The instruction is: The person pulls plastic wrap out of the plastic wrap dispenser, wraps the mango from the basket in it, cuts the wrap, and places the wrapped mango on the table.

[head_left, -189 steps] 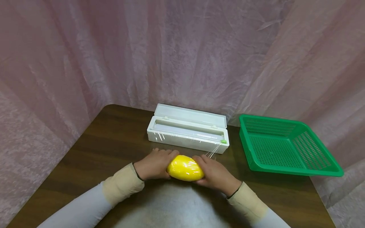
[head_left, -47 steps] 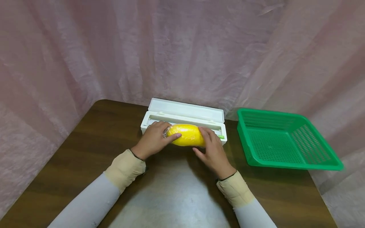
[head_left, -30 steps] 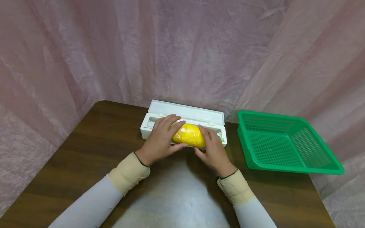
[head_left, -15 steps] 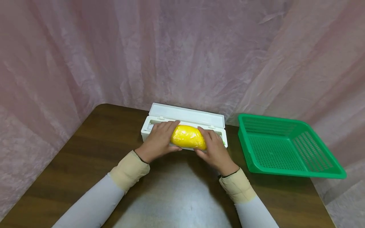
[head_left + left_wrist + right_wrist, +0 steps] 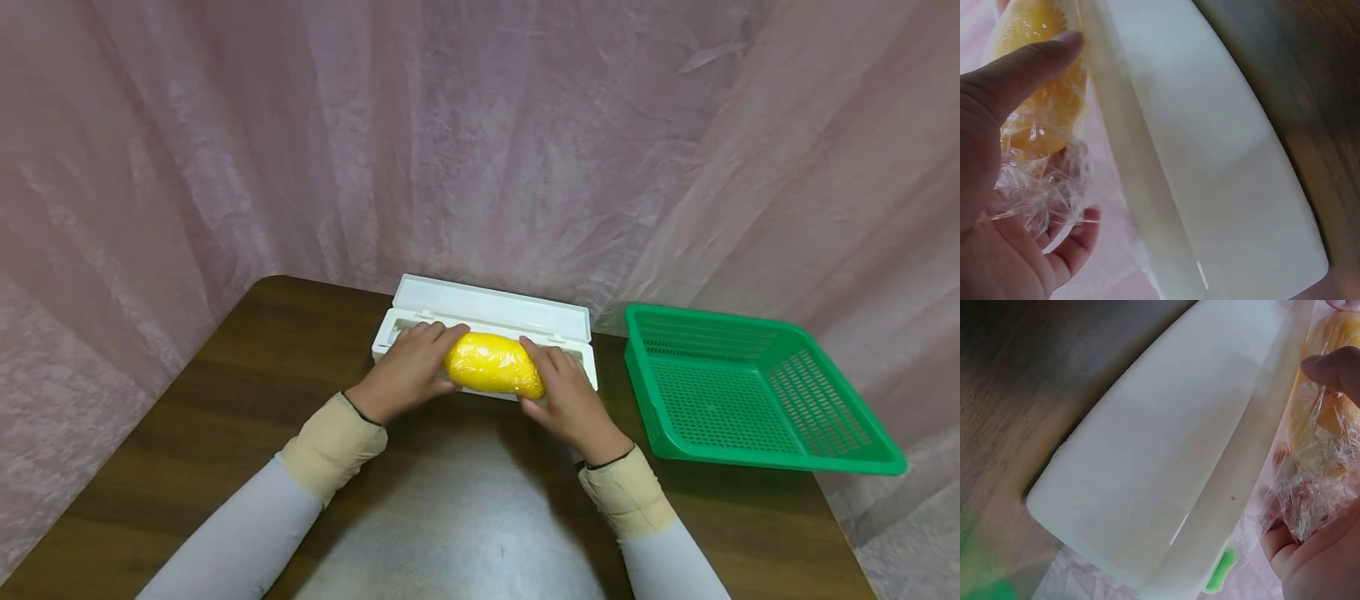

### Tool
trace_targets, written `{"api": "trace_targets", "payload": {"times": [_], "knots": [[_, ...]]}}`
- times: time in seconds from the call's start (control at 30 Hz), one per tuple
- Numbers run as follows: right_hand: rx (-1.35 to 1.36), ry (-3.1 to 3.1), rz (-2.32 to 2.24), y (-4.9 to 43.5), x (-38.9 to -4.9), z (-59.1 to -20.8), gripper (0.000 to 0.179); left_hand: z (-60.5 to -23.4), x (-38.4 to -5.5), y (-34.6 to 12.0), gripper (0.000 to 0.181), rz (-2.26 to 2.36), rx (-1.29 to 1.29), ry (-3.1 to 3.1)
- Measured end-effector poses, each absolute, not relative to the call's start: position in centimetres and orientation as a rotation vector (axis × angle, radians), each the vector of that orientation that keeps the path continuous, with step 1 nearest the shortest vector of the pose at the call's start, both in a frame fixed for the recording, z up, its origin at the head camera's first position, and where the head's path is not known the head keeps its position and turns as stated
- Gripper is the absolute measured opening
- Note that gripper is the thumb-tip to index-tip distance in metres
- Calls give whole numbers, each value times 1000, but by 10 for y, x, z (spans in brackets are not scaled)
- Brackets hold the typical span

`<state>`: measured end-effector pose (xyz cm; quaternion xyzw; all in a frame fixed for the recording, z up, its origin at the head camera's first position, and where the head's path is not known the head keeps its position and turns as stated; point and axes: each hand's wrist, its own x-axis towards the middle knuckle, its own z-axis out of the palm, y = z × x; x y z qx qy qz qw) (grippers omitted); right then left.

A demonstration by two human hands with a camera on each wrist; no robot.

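In the head view an oblong yellow fruit [image 5: 493, 364], wrapped in shiny cling film, is held close over the front edge of a white cling film dispenser box [image 5: 491, 304], its lid raised. My left hand [image 5: 408, 367] grips the left end, thumb on the near side and fingers behind. At the other end my right hand [image 5: 567, 396] holds it the same way. Crumpled film [image 5: 1041, 187] bunches at the fruit's end against the left palm in that wrist view. More gathered film [image 5: 1316, 494] lies inside the right hand. The box's inside is mostly hidden.
A green plastic basket [image 5: 712, 315] stands to the right of the box, overhanging the wooden table's [image 5: 300, 358] right edge. On the box's front edge sits a green slider [image 5: 1220, 570]. A pink curtain [image 5: 480, 150] hangs behind the table.
Since the earliest frame, the fruit has moved forward to the box, and the film strands stretched to it no longer show. Over the last second my left hand slid off the fruit's top to its left end.
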<state>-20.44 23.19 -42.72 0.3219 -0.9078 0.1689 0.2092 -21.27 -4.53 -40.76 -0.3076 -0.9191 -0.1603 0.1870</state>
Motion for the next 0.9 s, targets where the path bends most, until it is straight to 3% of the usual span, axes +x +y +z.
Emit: {"api": "trace_targets", "payload": {"times": [0.9], "knots": [[1017, -2627, 412, 236, -217, -385, 78, -371, -228, -50, 72, -603, -921, -2847]]}}
